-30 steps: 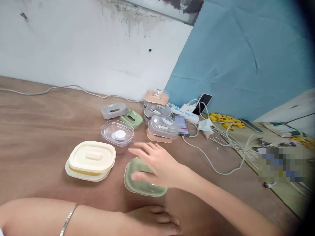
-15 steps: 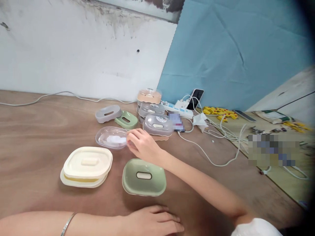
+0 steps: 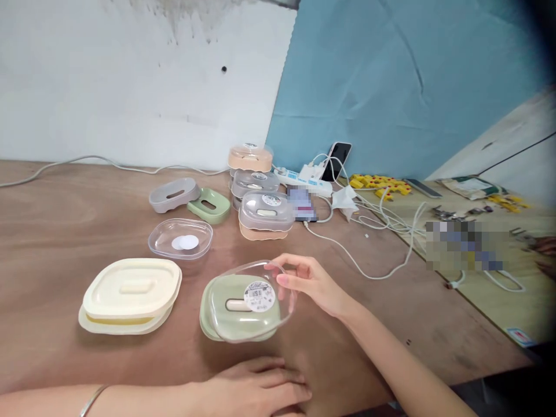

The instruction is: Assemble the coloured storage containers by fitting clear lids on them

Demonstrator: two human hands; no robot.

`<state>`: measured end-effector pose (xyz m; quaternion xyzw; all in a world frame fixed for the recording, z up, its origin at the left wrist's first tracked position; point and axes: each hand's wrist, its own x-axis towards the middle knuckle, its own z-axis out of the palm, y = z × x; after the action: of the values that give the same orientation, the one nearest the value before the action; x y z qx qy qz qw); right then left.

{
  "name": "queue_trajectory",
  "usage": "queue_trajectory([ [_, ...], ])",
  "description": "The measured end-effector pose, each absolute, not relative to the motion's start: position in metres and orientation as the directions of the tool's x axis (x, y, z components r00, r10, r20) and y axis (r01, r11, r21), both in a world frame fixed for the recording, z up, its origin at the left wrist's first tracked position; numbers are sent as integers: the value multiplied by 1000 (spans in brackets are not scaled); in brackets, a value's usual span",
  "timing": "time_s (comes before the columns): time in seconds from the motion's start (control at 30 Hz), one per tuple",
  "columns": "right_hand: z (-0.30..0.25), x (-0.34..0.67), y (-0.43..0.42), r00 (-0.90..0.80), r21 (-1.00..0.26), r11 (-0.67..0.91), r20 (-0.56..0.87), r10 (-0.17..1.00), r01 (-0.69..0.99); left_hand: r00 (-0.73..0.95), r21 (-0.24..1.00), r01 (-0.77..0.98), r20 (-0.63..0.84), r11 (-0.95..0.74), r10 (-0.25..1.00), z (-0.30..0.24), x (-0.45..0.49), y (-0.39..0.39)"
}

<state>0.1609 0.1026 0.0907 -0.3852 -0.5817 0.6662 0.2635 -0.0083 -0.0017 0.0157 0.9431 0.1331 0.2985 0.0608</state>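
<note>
My right hand [image 3: 310, 282] pinches the right rim of a clear plastic lid [image 3: 247, 298] that bears a round white sticker. The lid hangs tilted over a green soap dish [image 3: 206, 315] on the wooden table [image 3: 65, 231]. My left hand [image 3: 260, 391] lies flat on the table near the front edge, fingers stretched out, holding nothing. A second clear lid [image 3: 180, 238] rests upturned behind the green dish. A cream soap box [image 3: 130, 295] with its lid on sits to the left.
Behind stand a grey tray [image 3: 174, 194], a green tray [image 3: 209, 205] and a stack of lidded soap boxes [image 3: 256, 191]. At the right lie a power strip [image 3: 304, 180], a phone [image 3: 336, 159], tangled white cables [image 3: 382, 231] and yellow blocks [image 3: 377, 185].
My right hand left the green dish, reached back to the clear lids, took one and carried it forward over the green dish. My left hand stayed flat.
</note>
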Motion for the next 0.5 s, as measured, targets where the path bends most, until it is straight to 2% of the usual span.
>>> queue_trajectory([
  [0.1,88,163,105,-546,-954,-249,-301,782,169,820,165,212,507,-963,267,24,-11,-2],
  [0.23,83,162,104,-512,-937,-308,-348,785,164,816,147,211,517,-966,257,28,-11,-2],
  [0.5,76,159,96,-589,-930,-156,-334,736,333,802,164,207,536,-964,263,26,-8,-1],
])
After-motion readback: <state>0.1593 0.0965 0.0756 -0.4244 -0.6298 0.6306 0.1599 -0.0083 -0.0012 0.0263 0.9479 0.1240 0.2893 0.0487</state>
